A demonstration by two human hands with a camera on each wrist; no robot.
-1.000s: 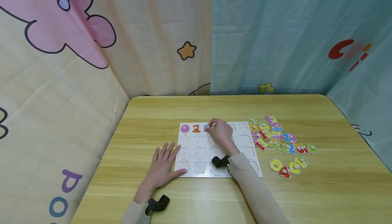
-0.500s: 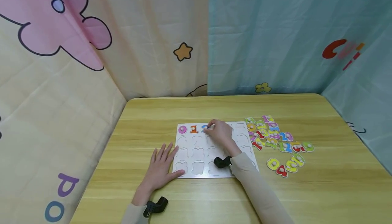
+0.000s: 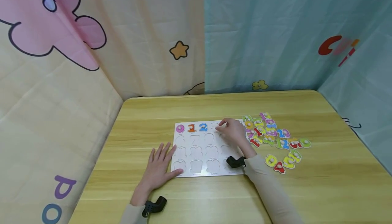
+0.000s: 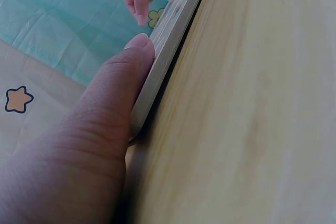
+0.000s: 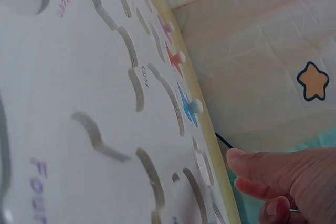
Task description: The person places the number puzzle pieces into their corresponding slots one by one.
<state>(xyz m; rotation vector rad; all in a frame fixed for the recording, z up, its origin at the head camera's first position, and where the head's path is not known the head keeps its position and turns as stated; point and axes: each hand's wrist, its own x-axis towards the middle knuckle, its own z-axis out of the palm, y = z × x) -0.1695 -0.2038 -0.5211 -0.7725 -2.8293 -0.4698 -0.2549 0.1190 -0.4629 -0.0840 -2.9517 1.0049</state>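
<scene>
So there's a white puzzle board (image 3: 203,145) flat on the wood-grain table (image 3: 337,183), sitting around the middle of the frame, a bit low. It's got 4 rows of cutouts, and the upper left of it has 3 knobbed pieces seated in a line: a purple 0 (image 3: 180,128), an orange 1 (image 3: 191,128) and a blue 2 (image 3: 203,127).

The left hand (image 3: 157,170) is down in the lower left part of the frame, fingers straight and spread — it's at the board's left edge, thumb resting on the lower left corner. The left wrist view shows that thumb lying right along the edge.

The right hand (image 3: 234,131) hangs over the board's upper right, just right of the blue 2, fingers loosely bent and holding nothing. In the right wrist view the thumb and fingertips are clear of the surface.

Loose number pieces (image 3: 269,139) are heaped right of center, some overlapping, the nearest against the board's right edge. Below that heap there's a smaller bunch with a yellow 0 (image 3: 271,161) and a red 4 (image 3: 279,168).

Behind it all — cream fabric (image 3: 153,47) on the left, teal fabric (image 3: 260,40) on the right, plus an orange star (image 3: 179,50) near top center.
</scene>
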